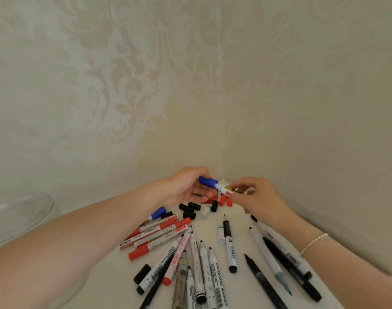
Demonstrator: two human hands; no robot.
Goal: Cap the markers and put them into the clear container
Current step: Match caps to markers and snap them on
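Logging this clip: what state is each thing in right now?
Blue marker: capped, held off the table by both hands.
Left hand: grips the blue cap end.
Right hand: pinches the marker's other end.
Black caps: loose on the table.
Clear container: open; contents cannot be told.

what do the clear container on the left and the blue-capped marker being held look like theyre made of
Clear container: transparent with a bright glint and a smooth rounded rim, so glass or clear hard plastic; the look leaves it open.
Blue-capped marker, held by the left hand and right hand: probably plastic, with an opaque, slightly glossy blue cap and a white barrel bearing a printed label.
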